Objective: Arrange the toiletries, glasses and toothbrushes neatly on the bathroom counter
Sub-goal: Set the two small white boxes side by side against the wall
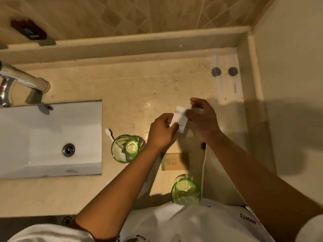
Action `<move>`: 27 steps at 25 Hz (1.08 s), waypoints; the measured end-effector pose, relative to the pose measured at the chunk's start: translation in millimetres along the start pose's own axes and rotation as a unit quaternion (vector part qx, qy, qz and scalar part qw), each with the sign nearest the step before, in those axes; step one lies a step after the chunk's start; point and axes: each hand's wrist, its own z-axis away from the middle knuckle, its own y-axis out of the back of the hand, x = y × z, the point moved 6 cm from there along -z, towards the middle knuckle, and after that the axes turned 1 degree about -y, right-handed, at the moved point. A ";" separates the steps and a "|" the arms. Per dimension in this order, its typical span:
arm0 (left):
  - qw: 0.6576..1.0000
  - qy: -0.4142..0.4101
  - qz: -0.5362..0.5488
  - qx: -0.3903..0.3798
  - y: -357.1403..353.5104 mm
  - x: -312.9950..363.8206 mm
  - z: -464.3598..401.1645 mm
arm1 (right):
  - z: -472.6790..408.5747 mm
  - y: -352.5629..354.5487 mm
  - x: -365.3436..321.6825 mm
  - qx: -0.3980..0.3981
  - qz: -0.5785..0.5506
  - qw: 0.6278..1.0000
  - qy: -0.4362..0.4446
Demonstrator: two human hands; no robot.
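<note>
The left hand [161, 130], right hand [202, 117] and forearms [122, 186] are bare; the shirt [192, 224] is white with black printed lettering; short white sleeves [52, 233] cover the upper arms.
</note>
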 end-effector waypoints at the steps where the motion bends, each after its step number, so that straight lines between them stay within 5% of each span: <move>1: 1.000 0.014 0.013 -0.001 -0.6 3.8 -15.7 | -9.9 1.4 -1.8 0.016 -0.036 0.999 -0.006; 5: 0.987 0.086 0.137 0.020 0.3 22.0 -61.2 | -41.6 -0.2 -12.2 0.037 -0.126 0.990 -0.045; 9: 0.972 0.102 0.205 0.040 0.8 37.8 -94.2 | -64.1 1.0 -20.4 0.029 -0.101 0.994 0.001; 14: 0.960 0.105 0.255 0.048 -5.6 56.2 -123.2 | -83.9 6.2 -36.0 0.097 0.079 0.987 0.104; 27: 0.996 0.001 0.077 0.045 -25.0 81.3 -185.2 | -137.6 13.4 -50.0 0.152 0.187 0.957 0.160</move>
